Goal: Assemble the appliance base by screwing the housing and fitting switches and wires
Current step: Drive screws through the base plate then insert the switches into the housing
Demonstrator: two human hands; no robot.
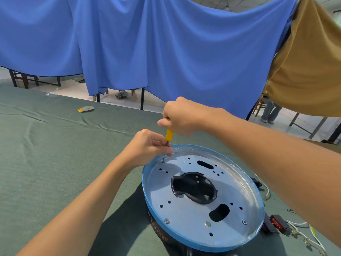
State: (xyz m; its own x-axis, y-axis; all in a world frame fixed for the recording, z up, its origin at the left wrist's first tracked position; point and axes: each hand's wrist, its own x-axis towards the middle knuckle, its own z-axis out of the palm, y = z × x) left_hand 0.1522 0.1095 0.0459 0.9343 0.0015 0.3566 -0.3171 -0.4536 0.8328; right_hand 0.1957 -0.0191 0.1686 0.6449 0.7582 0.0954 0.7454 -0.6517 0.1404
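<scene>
Housing (184,215) sits on the green desk (46,154) at near right. The right hand (181,115) grips the yellow screwdriver (169,134), tip at a far-left hole; the left hand (147,145) pinches its shaft. Red switches (275,222) with white wires (298,223) lie just right of it.

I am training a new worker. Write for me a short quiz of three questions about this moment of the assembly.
1. True or false: the left hand pinches the shaft of the screwdriver while the right hand grips its handle.
2. Where on the metal plate is the tip working? A: near edge. B: far left edge. C: central opening.
3. Fill in: the red switch lies to the ___ of the plate.
Key: 1 true; 2 B; 3 right.
</scene>
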